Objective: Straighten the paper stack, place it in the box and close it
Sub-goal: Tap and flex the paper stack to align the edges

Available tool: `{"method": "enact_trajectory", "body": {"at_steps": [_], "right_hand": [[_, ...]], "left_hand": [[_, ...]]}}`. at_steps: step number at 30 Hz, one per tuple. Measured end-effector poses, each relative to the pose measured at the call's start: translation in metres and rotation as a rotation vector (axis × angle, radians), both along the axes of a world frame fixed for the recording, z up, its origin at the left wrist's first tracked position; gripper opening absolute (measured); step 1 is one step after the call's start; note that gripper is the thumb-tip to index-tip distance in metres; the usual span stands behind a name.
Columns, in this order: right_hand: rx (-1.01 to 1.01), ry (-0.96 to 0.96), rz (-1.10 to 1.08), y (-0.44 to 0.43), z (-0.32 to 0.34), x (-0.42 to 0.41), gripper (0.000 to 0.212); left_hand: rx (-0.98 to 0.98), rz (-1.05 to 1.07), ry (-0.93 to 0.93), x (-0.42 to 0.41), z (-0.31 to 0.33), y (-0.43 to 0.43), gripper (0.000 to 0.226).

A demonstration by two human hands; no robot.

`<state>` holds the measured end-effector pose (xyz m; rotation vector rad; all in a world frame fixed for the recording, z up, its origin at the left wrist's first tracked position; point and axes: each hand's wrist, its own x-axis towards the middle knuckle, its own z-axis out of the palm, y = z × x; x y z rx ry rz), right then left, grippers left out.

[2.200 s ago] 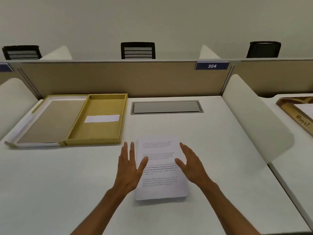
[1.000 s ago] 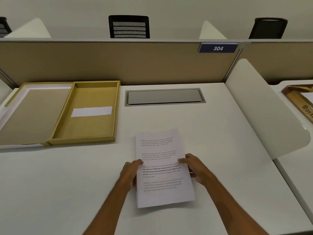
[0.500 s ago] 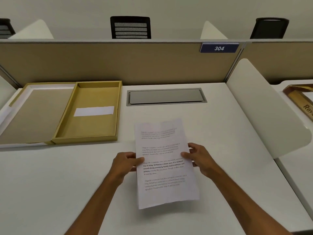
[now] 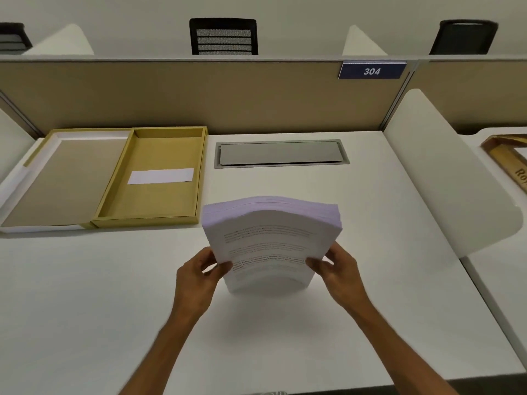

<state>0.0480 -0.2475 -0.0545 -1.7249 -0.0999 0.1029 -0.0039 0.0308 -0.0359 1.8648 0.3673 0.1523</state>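
A thick stack of printed white paper [image 4: 271, 240] stands upright on its lower edge on the white desk [image 4: 85, 295], bowed towards me, its top edges fanned and uneven. My left hand [image 4: 199, 276] grips the stack's left side and my right hand [image 4: 339, 269] grips its right side. The yellow box [image 4: 155, 178] lies open at the back left, apart from the stack, with a white label inside its tray. Its hinged lid [image 4: 61, 178] lies flat to the left of the tray, brown lining up.
A grey cable hatch [image 4: 281, 153] is set into the desk behind the stack. A beige partition [image 4: 199, 95] with a "304" sign closes the back. A white curved divider [image 4: 447, 178] bounds the right side, with a wooden-framed item [image 4: 510, 161] beyond it.
Both hands closed on the sides of the flat-lying stack, lifted it off the desk and tipped it upright onto its lower edge. The view also shifted closer.
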Motion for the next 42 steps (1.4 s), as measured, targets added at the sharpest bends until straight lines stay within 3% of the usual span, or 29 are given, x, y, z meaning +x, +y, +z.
{"method": "enact_trajectory", "body": {"at_steps": [11, 17, 20, 23, 25, 29, 33, 42], "right_hand": [[-0.052, -0.079, -0.019, 0.003, 0.011, 0.004, 0.054], [-0.072, 0.011, -0.04, 0.009, 0.008, -0.004, 0.043], [0.064, -0.053, -0.066, 0.018, 0.029, -0.013, 0.06], [0.269, -0.166, -0.153, 0.037, 0.054, -0.023, 0.062], [0.338, -0.184, -0.257, 0.052, 0.068, -0.024, 0.053], [0.335, -0.106, -0.481, 0.074, 0.082, -0.015, 0.037], [0.317, -0.1, -0.565, 0.078, 0.084, -0.008, 0.027], [0.296, -0.014, -0.652, 0.081, 0.087, 0.004, 0.024]], "left_hand": [[0.068, 0.049, -0.074, -0.005, 0.001, -0.007, 0.056], [-0.001, -0.03, -0.024, -0.011, 0.006, -0.015, 0.054], [-0.184, -0.041, -0.174, -0.008, 0.028, -0.023, 0.052], [-0.337, 0.035, -0.348, -0.001, 0.051, -0.037, 0.053], [-0.406, 0.139, -0.344, 0.005, 0.061, -0.05, 0.049], [-0.398, 0.361, -0.25, 0.018, 0.068, -0.069, 0.034], [-0.318, 0.442, -0.27, 0.024, 0.067, -0.074, 0.017], [-0.336, 0.574, -0.21, 0.033, 0.078, -0.074, 0.03]]}}
